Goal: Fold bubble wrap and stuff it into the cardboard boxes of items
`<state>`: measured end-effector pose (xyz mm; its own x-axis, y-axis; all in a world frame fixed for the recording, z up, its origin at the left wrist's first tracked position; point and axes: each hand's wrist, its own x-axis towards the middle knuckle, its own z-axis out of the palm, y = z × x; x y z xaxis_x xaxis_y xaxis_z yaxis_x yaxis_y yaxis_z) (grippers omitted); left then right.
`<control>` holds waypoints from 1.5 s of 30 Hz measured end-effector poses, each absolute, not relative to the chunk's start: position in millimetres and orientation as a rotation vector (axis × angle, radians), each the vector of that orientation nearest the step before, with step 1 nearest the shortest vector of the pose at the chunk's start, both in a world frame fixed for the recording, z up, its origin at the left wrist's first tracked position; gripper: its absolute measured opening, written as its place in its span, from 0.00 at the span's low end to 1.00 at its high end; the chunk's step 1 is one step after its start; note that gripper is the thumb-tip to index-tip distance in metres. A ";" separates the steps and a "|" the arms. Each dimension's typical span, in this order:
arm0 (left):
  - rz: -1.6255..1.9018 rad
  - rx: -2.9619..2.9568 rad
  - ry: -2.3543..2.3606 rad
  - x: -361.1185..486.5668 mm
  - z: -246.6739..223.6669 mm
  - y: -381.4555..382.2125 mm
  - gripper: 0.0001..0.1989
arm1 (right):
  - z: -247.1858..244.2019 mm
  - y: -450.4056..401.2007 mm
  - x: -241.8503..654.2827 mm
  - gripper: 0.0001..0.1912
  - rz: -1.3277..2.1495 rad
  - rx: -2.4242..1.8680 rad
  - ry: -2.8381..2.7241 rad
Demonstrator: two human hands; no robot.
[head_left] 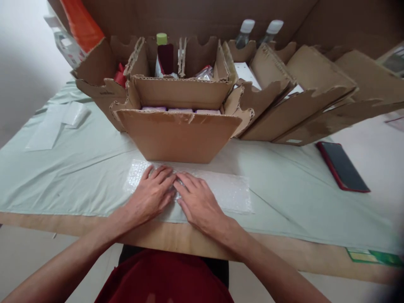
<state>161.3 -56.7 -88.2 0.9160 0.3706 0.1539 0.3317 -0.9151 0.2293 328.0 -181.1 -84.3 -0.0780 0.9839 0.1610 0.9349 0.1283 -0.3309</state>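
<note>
A long strip of clear bubble wrap [232,191] lies flat on the pale green cloth, just in front of the cardboard boxes. Both hands rest on its left half, side by side with fingertips nearly meeting. My left hand [153,189] presses down on the wrap with its fingers slightly bent and a little apart. My right hand [197,200] lies palm down beside it, fingers spread over the wrap. Whether anything small sits under the fingertips is hidden.
Behind the wrap stands a cardboard box [179,136] with several purple-topped packs. More cardboard bins [268,97] hold bottles and packets. A dark phone [344,166] with a red edge lies right; clear plastic pieces [50,126] lie left. The wooden table edge [176,237] is near my body.
</note>
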 end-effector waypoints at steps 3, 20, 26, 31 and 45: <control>0.168 2.898 0.645 136.7 -101.0 -47.1 0.24 | -98.5 -188.5 341.3 0.23 0.230 -1.886 -2.115; 0.566 2.713 1.319 95.2 -123.2 -8.4 0.20 | -115.0 -256.2 459.7 0.20 -0.177 -2.219 -1.520; 0.721 2.512 1.207 106.5 -118.9 -38.2 0.07 | -105.5 -247.5 445.0 0.13 -0.009 -2.161 -1.552; 0.654 2.277 1.239 107.3 -89.0 -71.4 0.08 | -90.7 -283.0 434.0 0.11 0.177 -2.223 -1.298; 0.642 3.020 0.032 329.4 -28.1 -130.9 0.19 | -103.2 -423.5 409.0 0.19 0.478 -1.899 -0.433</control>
